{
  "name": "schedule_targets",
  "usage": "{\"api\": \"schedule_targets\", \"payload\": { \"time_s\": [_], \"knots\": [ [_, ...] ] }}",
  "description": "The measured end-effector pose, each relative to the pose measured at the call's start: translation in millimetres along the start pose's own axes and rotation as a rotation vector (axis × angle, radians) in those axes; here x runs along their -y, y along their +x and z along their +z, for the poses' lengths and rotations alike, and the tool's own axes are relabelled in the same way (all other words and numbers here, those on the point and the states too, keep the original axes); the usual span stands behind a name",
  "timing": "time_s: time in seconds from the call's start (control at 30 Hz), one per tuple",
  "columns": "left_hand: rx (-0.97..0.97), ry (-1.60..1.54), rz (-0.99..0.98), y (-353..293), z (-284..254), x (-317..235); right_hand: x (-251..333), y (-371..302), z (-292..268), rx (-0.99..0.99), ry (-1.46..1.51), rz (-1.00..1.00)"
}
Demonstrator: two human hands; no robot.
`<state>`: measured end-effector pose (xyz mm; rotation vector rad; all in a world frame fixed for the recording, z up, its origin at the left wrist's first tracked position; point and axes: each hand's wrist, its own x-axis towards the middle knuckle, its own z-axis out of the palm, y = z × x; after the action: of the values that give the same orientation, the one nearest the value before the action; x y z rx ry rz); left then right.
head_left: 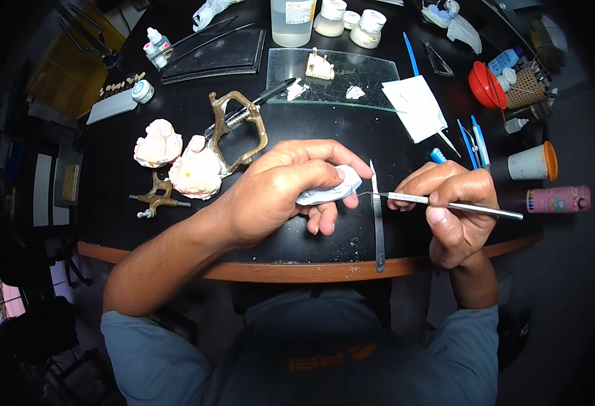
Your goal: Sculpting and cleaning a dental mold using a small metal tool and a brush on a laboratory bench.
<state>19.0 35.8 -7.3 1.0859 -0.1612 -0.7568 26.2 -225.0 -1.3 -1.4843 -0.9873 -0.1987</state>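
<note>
A small pale blue-white dental cast [326,193] is gripped between the thumb and fingers of my left hand [290,179], which partly cover it. My right hand [460,206] holds a thin metal dental carving tool [473,207] like a pen, pointing left. Its fine bent tip is at the cast's right end; whether it touches cannot be made out. Between my hands a scalpel [378,230] lies on the table, blade end away from me. Left of my left hand rest two pinkish plaster dental casts [157,143], [196,170] beside a brass-coloured articulator [238,128].
A glass slab [284,64] at the back bears a toothed model [319,65] and white scraps. White paper [416,108], blue-handled tools [473,142], a red bowl [485,84], an orange-rimmed cup [529,164] and a pink can [560,199] stand right. The wooden table edge [290,271] runs nearest me.
</note>
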Motion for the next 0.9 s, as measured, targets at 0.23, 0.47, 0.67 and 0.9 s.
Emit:
{"api": "schedule_targets", "payload": {
  "time_s": [0.23, 0.47, 0.67, 0.9],
  "knots": [
    [0.003, -0.068, 0.005, 0, -2, 0, -3, 0, -2, 0.016, -0.001, -0.027],
    [-0.035, 0.017, 0.072, 1, 1, 0, -3, 2, -6, 0.054, 0.0, -0.037],
    [-0.052, 0.066, 0.152, -2, 1, 0, 1, -1, 1, -0.034, 0.142, 0.109],
    [-0.068, 0.106, 0.228, -4, 8, 0, 4, 0, -4, -0.097, 0.303, 0.288]
  ]
}}
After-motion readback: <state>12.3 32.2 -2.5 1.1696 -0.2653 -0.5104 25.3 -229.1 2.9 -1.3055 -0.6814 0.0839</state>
